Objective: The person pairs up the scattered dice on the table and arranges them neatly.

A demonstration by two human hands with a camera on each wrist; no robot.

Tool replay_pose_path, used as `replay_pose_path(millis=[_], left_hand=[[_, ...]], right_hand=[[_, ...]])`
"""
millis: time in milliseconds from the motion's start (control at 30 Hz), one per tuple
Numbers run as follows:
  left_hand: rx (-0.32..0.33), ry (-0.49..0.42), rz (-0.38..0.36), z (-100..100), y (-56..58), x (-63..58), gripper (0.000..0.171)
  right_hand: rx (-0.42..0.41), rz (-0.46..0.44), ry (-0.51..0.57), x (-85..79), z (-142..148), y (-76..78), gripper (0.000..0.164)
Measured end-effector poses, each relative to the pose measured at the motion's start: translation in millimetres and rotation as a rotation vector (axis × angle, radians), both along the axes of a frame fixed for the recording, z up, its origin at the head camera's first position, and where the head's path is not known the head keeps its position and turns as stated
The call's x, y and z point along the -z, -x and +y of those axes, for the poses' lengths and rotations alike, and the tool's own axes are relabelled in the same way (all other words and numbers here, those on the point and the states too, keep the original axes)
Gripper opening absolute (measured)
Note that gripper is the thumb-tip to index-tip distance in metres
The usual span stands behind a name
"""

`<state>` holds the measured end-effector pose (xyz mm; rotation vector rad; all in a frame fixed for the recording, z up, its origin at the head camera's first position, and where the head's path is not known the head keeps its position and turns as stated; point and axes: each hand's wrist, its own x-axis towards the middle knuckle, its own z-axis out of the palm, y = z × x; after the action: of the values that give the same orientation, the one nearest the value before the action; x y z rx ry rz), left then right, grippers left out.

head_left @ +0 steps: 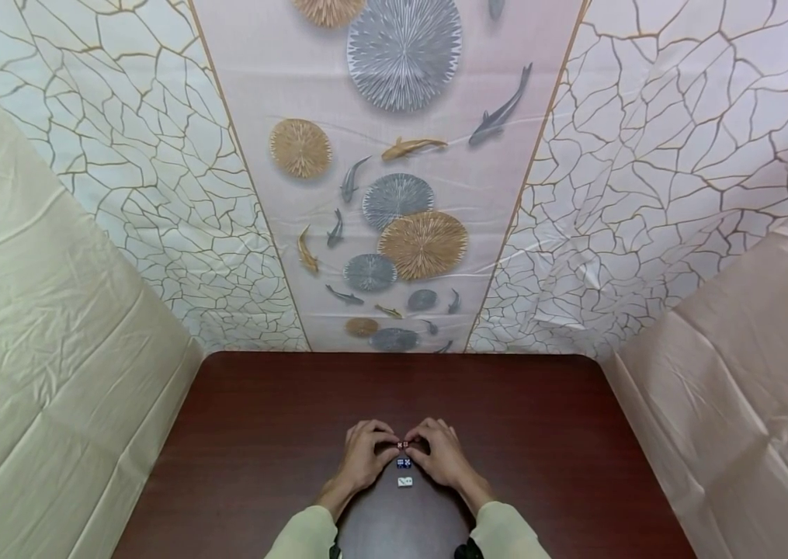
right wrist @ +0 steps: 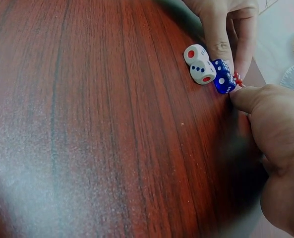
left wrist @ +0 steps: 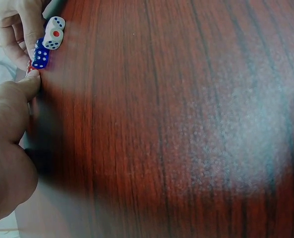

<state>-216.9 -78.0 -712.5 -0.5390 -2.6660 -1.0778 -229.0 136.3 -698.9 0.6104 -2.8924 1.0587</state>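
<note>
Two small red dice (head_left: 403, 445) sit side by side between my hands. My left hand (head_left: 363, 454) pinches the left red die between thumb and forefinger. From the other side, my right hand (head_left: 441, 452) pinches the right one the same way. Fingertips cover much of both; in the right wrist view only a bit of red die (right wrist: 238, 78) shows. Just nearer to me lies a pair of blue dice (head_left: 404, 463) with white pips. Nearer still is a pair of white dice (head_left: 404, 482), touching each other, with blue and red pips.
Everything lies on a dark reddish-brown wooden table (head_left: 261, 404) with rounded far corners. A patterned cloth (head_left: 394, 140) with fish and round motifs hangs behind its far edge. Pale quilted covers (head_left: 51, 373) rise along both sides.
</note>
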Motion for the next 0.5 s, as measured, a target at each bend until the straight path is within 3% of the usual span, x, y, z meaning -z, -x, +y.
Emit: replay_pose_path(millis=[300, 500], left_hand=[[0.007, 0.009, -0.002, 1.2, 1.8, -0.8, 0.015], [0.021, -0.009, 0.062, -0.4, 6.3, 14.8, 0.017]], right_hand=[[0.004, 0.004, 0.002, -0.3, 1.8, -0.1, 0.016], [0.002, -0.009, 0.011, -0.9, 3.7, -0.2, 0.018]])
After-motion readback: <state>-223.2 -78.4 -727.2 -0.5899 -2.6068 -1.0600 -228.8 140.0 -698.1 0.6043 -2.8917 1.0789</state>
